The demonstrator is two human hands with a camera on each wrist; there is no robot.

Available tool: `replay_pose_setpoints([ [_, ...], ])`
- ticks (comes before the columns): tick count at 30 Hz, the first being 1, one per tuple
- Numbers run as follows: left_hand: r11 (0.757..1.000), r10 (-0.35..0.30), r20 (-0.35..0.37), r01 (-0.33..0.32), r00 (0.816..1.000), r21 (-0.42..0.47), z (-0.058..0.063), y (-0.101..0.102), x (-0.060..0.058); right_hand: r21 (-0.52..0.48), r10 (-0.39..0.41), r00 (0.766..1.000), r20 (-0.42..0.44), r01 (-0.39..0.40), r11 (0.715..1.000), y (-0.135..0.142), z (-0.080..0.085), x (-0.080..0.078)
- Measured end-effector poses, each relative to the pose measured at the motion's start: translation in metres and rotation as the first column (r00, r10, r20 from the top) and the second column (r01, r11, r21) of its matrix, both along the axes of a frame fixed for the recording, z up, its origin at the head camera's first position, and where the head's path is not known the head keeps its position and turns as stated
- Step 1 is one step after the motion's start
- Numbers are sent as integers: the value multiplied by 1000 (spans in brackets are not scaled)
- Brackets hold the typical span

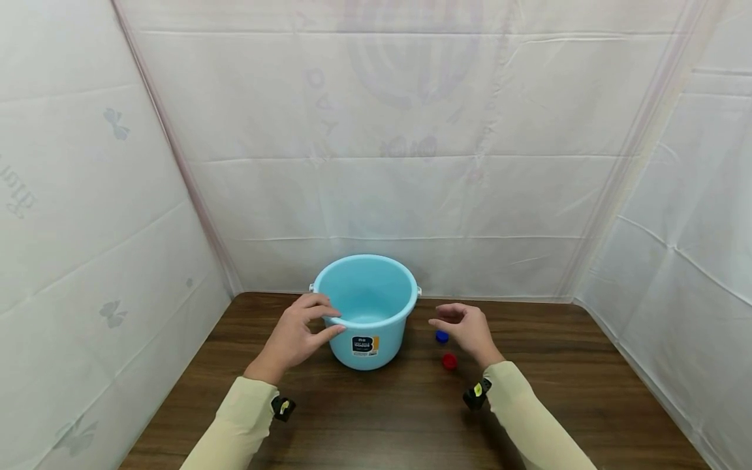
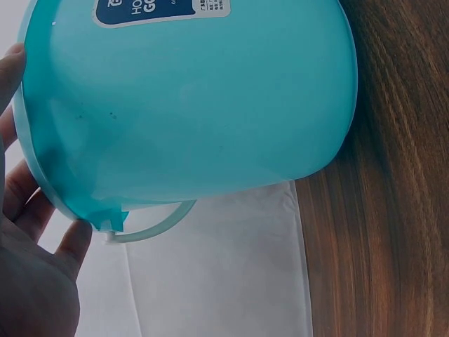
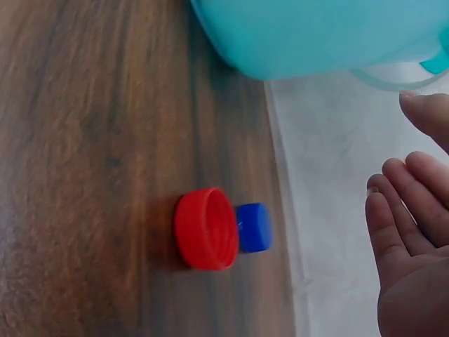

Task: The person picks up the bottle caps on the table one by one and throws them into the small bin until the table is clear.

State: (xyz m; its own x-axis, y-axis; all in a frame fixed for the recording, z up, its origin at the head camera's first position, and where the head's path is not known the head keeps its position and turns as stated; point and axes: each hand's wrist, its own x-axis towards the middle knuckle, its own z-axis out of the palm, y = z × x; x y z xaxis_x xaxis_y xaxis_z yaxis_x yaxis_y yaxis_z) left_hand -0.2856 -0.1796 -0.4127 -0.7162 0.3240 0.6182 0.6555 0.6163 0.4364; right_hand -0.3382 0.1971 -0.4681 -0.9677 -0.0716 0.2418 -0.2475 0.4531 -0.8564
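A light blue plastic bucket (image 1: 367,343) with a dark label stands upright near the back of the table. At its front left rim is my left hand (image 1: 296,333), the thumb outside and the fingers reaching over the edge. In the left wrist view, fingertips (image 2: 78,235) lie against the bucket wall (image 2: 210,119) near the handle's joint. To the right of the bucket my right hand (image 1: 467,329) hovers with loosely bent fingers and holds nothing. Below it on the table lie a red bottle cap (image 3: 207,228), hollow side showing, and a smaller blue cap (image 3: 254,227).
The dark wood-grain table (image 1: 376,418) meets white sheeting (image 1: 411,196) at the back, with more sheeting along both sides. A pale handle (image 2: 158,225) hangs at the bucket's side. Each wrist carries a small black camera (image 1: 284,408).
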Motion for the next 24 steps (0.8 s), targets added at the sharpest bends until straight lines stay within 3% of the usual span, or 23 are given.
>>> replay_pose_setpoints([
  [24, 1000, -3, -25, 3, 1000, -7, -3, -1, -3, 169, -24, 997, 76, 11, 986, 13, -30, -13],
])
